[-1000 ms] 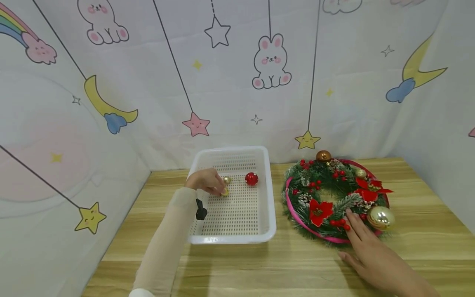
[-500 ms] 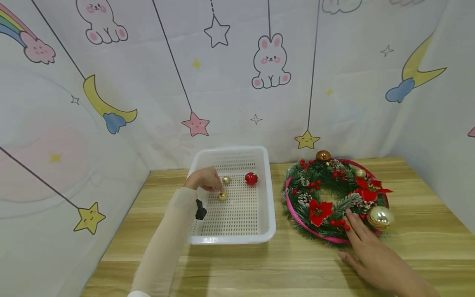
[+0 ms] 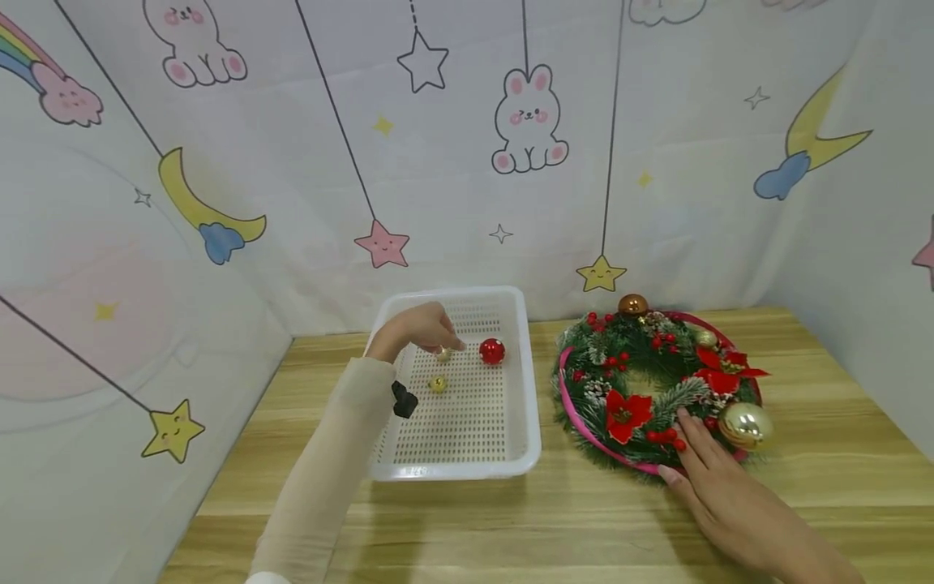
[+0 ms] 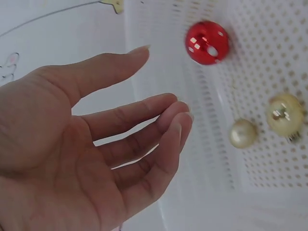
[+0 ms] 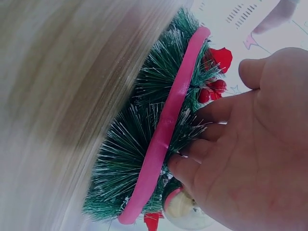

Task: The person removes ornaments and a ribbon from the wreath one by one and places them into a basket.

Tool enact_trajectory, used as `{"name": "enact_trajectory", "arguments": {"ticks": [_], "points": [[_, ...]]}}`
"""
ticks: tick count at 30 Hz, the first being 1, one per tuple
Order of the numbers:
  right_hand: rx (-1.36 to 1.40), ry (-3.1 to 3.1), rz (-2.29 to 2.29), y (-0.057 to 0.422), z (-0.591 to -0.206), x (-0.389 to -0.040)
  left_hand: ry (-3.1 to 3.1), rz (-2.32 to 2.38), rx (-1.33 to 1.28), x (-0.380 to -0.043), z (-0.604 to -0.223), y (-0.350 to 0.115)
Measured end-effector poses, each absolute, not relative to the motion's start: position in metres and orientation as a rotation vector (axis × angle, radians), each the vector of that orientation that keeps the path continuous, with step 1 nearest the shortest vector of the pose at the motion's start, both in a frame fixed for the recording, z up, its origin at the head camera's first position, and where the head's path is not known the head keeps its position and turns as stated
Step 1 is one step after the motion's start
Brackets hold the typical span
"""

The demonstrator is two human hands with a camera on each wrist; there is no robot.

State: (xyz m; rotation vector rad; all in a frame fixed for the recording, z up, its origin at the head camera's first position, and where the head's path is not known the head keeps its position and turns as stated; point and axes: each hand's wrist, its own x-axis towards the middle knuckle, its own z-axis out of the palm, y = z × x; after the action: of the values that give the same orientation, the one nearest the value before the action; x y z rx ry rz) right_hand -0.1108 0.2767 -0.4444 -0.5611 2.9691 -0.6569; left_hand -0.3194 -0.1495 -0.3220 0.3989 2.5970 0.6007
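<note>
My left hand (image 3: 426,326) hovers over a white perforated basket (image 3: 531,389), its fingers loosely bent and holding nothing. Below it in the basket lie a pearly ball (image 4: 242,133), a shiny gold ball (image 3: 437,384) and a red ball with white dots (image 3: 492,351). In the head view the left hand partly covers the pearly ball. My right hand (image 3: 730,503) rests with extended fingers on the near edge of a green Christmas wreath (image 3: 594,410). In the right wrist view its fingertips touch the needles beside a pink band (image 5: 163,125).
The wreath carries red poinsettias (image 3: 627,415), berries, pinecones, a large gold ball (image 3: 746,426) and a copper ball (image 3: 632,304). Basket and wreath stand side by side on a wood-grain table (image 3: 467,527). A printed curtain (image 3: 452,178) hangs close behind them.
My left hand has let go of the gold ball in the basket, then risen and shifted slightly back and right, over the pearly ball. The right hand stays on the wreath.
</note>
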Motion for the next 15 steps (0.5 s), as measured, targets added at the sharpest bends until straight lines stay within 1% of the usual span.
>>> {"name": "enact_trajectory", "arguments": {"ticks": [7,15], "points": [[-0.502,2.938,-0.667,0.273,-0.440,-0.112,2.621,0.696,0.473,-0.322,-0.305,-0.120],[-0.497,2.924,-0.685,0.273,-0.440,-0.112,2.553,0.855,0.572,-0.327,-0.300,-0.085]]}}
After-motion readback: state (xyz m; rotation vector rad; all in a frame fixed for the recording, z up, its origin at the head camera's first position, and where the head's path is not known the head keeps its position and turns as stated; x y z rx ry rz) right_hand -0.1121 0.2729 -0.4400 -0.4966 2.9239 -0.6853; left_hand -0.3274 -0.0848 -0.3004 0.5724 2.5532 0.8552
